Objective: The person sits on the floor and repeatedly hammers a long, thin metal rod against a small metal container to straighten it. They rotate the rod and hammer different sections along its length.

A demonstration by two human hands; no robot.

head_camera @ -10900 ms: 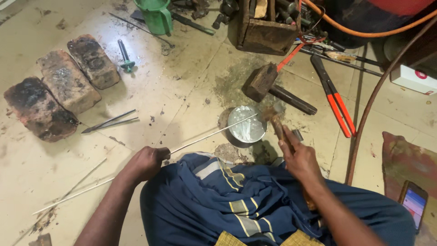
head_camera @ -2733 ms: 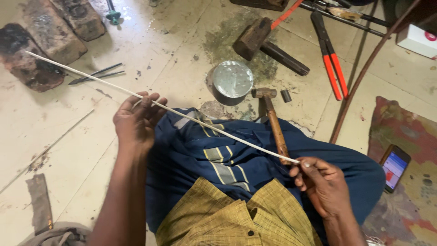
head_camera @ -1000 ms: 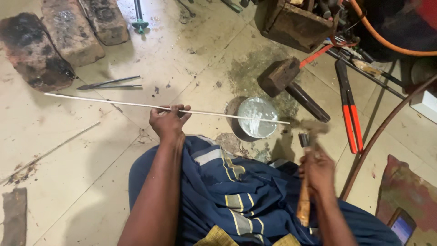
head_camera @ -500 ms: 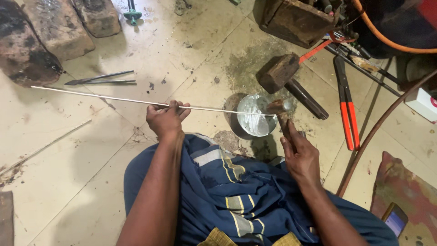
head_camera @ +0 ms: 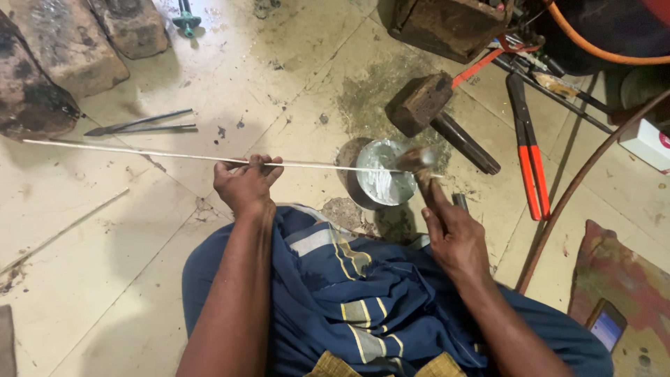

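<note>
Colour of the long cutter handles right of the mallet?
Orange-red cutter handles, black jaws above; clearest in the head view.

Left hand point(head_camera: 246, 183): a thin metal rod point(head_camera: 139, 152) is being pinched between the fingers and held level above the floor.
Rod tip: it is being rested across a round metal block point(head_camera: 382, 183).
Right hand point(head_camera: 453, 234): a hammer point(head_camera: 421, 166) is being gripped by its wooden handle; the head, blurred, is being held over the rod tip.
Surroundings: a large mallet point(head_camera: 433, 112), red-handled cutters point(head_camera: 527, 150) and bricks point(head_camera: 63, 52) are lying on the tiled floor point(head_camera: 125, 265).
</note>
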